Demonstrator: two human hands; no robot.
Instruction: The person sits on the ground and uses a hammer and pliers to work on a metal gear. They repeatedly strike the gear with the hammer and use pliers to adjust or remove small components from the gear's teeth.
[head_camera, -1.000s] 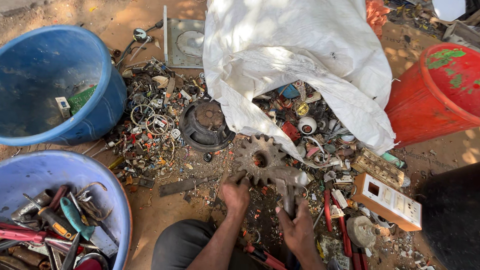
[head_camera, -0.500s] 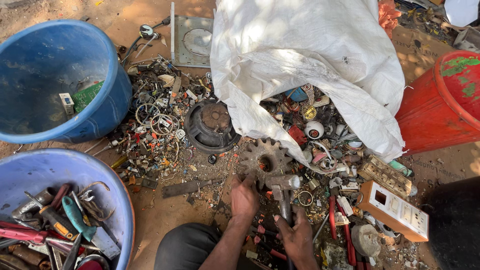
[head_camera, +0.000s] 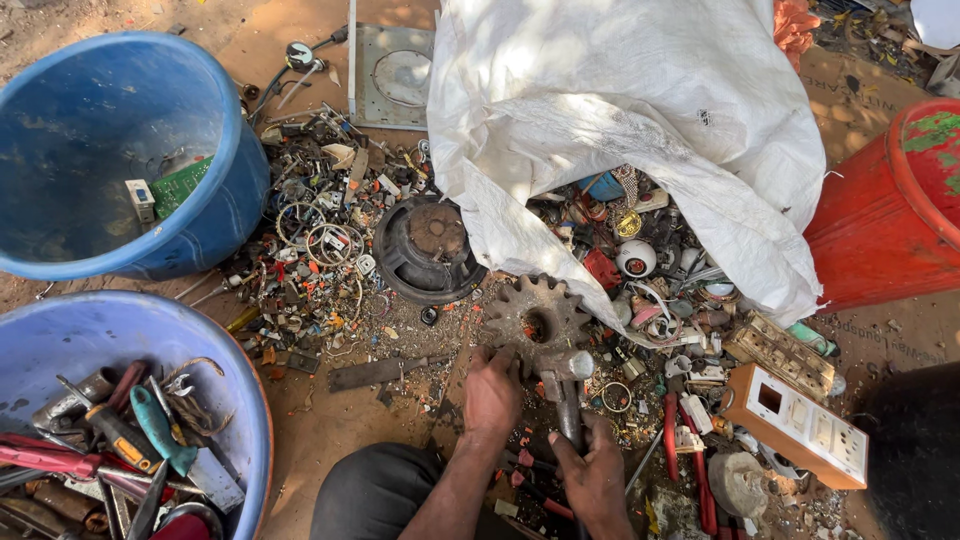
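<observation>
Top centre and right, a big white sack (head_camera: 620, 130) lies slumped open, scrap spilling from its mouth toward the middle of the frame. Upper left, a deep blue tub (head_camera: 215, 200) holds a green circuit board (head_camera: 180, 183) and a small white block. Lower left, a second blue tub (head_camera: 140, 320) is packed with hand tools: pliers, screwdrivers, a spanner. At the right edge stands a red barrel (head_camera: 880, 230). A grey metal plate (head_camera: 390, 75) lies flat at top centre, just left of the sack.

Centre frame, a round black speaker (head_camera: 428, 250) sits face down in the litter of wires and rings. Lower right, an orange-and-white switch box (head_camera: 800, 425) lies on the dirt.

Now the action, bottom centre: a rusty toothed gear (head_camera: 535, 318) lies flat on the ground just below the sack's edge. The left hand (head_camera: 492, 392) presses down on its lower rim, fingers curled onto the teeth. The right hand (head_camera: 597, 475) is wrapped tight around the shaft of a hammer (head_camera: 566, 385), whose grey head rests right against the gear's lower right edge.
</observation>
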